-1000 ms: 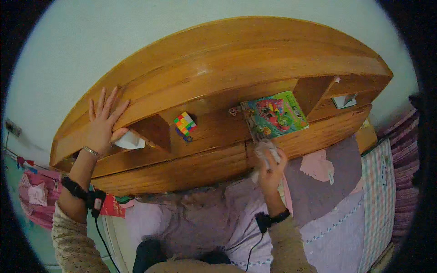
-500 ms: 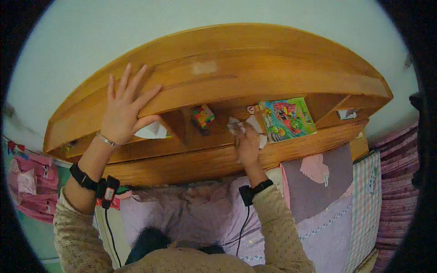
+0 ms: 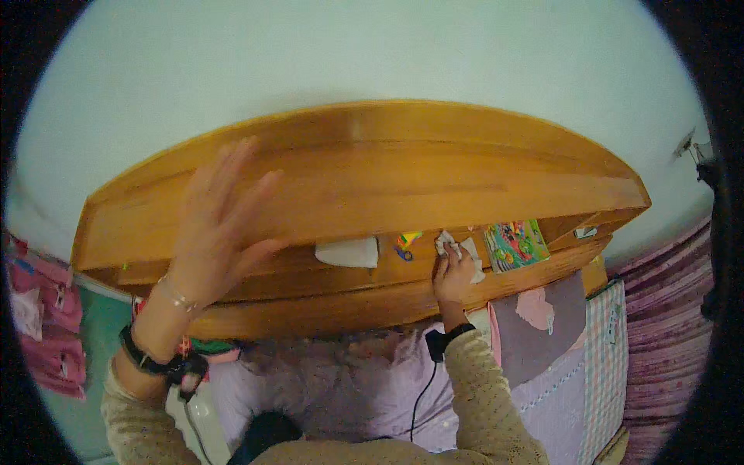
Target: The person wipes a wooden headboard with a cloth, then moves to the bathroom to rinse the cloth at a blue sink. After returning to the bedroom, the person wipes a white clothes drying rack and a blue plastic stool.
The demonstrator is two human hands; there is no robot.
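My left hand (image 3: 213,240), smeared a little by motion, has its fingers spread over the left part of a curved wooden headboard (image 3: 387,178); whether it touches the wood I cannot tell. Inside the headboard's long shelf, my right hand (image 3: 454,280) grips a crumpled white tissue (image 3: 447,243) against the shelf floor. To the right of that hand lies a colourful picture book (image 3: 518,246). On its left are a bright multicoloured toy block (image 3: 410,238) and a small blue object (image 3: 403,254), whose kind is unclear.
A white rounded object (image 3: 347,253) lies further left in the shelf. Below the headboard spreads a bed with a lilac sheet (image 3: 542,391) and a grey-purple pillow (image 3: 542,341). A purple curtain (image 3: 663,310) hangs at the right; pink fabric (image 3: 62,333) is at the left.
The view has shifted, so the headboard sits lower and more of the wall shows. My left hand has moved and blurred. The white object beside it is now more exposed. My right hand keeps the tissue.
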